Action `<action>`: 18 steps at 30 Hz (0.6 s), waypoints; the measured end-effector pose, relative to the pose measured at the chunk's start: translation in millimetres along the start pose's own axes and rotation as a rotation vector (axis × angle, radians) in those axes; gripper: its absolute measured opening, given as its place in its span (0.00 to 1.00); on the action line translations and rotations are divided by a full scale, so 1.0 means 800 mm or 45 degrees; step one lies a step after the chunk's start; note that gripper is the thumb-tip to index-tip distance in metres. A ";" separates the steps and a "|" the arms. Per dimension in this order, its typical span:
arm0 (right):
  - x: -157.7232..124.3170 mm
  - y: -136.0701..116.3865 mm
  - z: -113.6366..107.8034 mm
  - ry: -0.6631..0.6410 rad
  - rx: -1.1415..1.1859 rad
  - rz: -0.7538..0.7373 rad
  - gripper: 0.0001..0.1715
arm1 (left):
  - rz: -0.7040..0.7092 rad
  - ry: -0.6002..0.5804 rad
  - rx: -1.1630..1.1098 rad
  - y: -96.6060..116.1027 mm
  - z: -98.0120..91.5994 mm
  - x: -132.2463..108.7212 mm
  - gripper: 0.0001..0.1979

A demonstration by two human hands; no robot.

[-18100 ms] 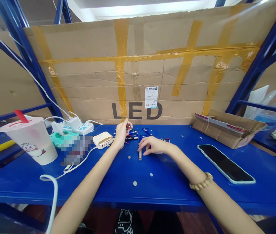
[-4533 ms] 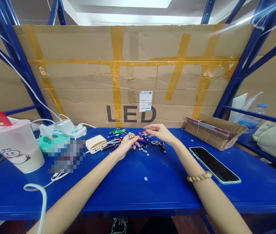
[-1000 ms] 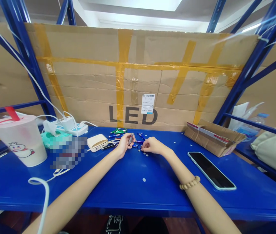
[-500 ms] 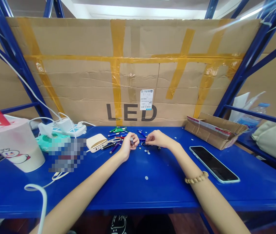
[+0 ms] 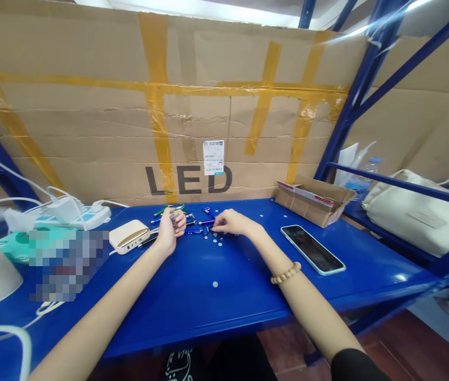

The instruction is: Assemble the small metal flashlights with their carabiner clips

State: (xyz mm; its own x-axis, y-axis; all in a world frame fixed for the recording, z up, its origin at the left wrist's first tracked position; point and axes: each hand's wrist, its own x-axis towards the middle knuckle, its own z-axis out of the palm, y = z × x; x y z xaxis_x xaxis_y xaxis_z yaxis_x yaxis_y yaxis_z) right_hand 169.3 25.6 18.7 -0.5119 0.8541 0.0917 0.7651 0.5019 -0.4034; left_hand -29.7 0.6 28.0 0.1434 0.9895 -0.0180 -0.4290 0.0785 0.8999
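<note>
Partway through, I judge: small pieces (image 5: 215,241) lie loose on the blue table (image 5: 161,312)

Nearest me on the smooth, painted surface, a flat pale disc (image 5: 215,284) lies by itself. My right wrist wears a bracelet (image 5: 286,273) of round, wood-coloured beads; past it, to the right, rests a glossy phone (image 5: 312,248) in a pale case. My right hand (image 5: 230,222) is low beside the small pieces, thumb and fingertips drawn together, though I cannot tell whether they pinch anything. My left hand (image 5: 171,227) curls around a short, greyish silvery piece (image 5: 174,220), so that one is picked up. Slim, shiny blue and green pens (image 5: 195,231) are left scattered around and behind my fingers. Left of them sits a cream charger (image 5: 123,234) with rounded corners. Farther off are an open cardboard box (image 5: 313,203) and a tall, creased cardboard sheet (image 5: 192,121) crossed with amber tape
</note>
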 end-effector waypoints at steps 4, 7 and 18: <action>-0.001 0.003 -0.002 0.183 -0.182 0.066 0.13 | -0.021 -0.003 0.042 -0.001 0.005 -0.004 0.15; -0.001 0.004 -0.002 0.098 -0.238 0.086 0.15 | -0.035 0.000 0.076 -0.004 0.009 -0.007 0.16; -0.001 0.001 0.000 0.099 -0.162 0.104 0.09 | -0.156 0.003 0.315 -0.024 0.016 -0.007 0.19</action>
State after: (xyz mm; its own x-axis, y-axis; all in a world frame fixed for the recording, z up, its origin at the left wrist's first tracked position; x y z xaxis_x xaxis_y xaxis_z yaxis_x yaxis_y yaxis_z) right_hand 170.4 24.9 18.5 -0.4180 0.8983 0.1353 0.8488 0.4393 -0.2943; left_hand -10.9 -8.3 16.5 0.1789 0.9747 -0.1341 -0.1777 0.1660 0.9700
